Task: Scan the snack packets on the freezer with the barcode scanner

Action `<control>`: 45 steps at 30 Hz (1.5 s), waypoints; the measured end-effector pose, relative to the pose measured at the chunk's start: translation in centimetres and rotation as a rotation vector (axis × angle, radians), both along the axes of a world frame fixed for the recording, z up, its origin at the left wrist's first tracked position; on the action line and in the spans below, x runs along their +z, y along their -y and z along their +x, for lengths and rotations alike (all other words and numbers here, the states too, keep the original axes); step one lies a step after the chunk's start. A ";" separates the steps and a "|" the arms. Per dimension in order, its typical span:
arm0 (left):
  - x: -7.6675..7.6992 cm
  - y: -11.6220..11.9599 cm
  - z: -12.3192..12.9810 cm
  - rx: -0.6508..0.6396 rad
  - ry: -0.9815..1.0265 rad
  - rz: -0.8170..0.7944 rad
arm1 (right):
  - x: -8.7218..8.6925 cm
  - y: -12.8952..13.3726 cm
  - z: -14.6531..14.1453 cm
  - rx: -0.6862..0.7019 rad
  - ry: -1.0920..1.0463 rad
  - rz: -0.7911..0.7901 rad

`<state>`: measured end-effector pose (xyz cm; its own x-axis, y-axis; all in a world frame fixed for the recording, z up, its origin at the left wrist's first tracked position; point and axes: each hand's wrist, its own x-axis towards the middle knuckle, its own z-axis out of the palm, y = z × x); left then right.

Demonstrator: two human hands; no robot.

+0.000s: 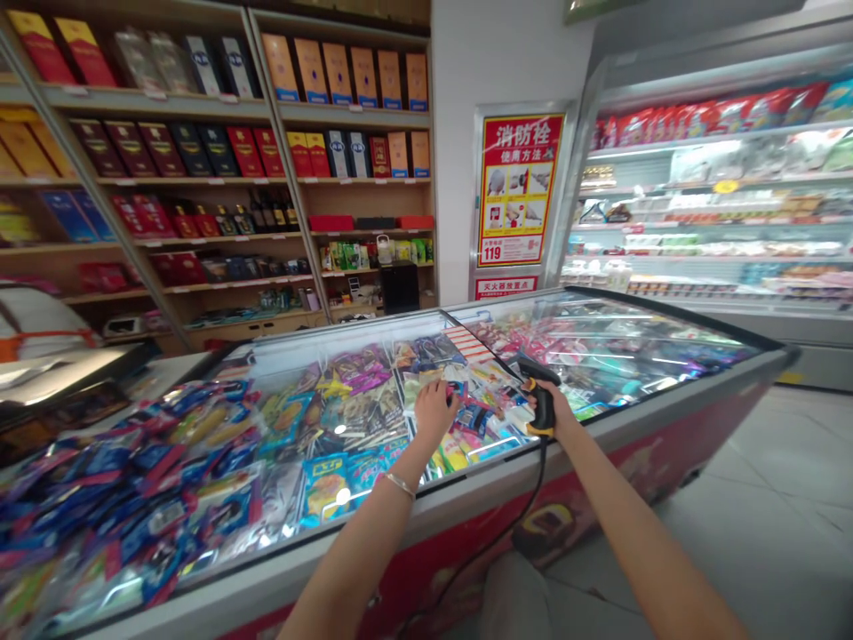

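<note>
Gripping a scanner (545, 411), the right hand (561, 409) hovers over the freezer (693, 418); whether the left hand (433, 411) holds a packet (460, 389), I cannot tell.

This is a shop: below the left fingers (436, 389) is a glass-topped display freezer (673, 453) full of packets (360, 372), the right fingers (549, 388) hold a barcode scanner (544, 412), shelves (320, 115) of boxes (338, 74) with small labels (356, 108) stand beyond and left of them, and a lit, stocked refrigerated case (819, 333) farther right.
</note>
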<state>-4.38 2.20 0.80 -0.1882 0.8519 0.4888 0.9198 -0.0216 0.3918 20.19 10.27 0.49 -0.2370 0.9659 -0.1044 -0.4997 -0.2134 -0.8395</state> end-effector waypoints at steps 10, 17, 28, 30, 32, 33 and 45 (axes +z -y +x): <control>7.5 3.7 -7.2 0.165 0.156 0.173 | 2.5 2.1 -2.4 0.159 0.007 0.133; 11.0 11.5 -19.4 0.493 0.026 0.088 | 5.2 5.4 -14.3 0.403 0.010 0.206; 7.1 19.5 -34.9 0.491 -0.010 -0.185 | 4.0 11.1 -32.1 0.803 0.037 0.136; 6.2 19.6 -35.8 0.496 -0.032 -0.204 | 3.3 11.9 -33.8 0.831 0.059 0.090; 5.5 19.5 -35.9 0.492 -0.060 -0.219 | 2.5 12.6 -35.0 0.833 0.081 0.059; 5.2 19.4 -35.8 0.483 -0.074 -0.222 | 2.1 12.9 -35.3 0.833 0.088 0.050; 3.1 18.4 -33.0 0.495 -0.380 -0.399 | 1.2 13.6 -35.3 0.909 0.089 0.054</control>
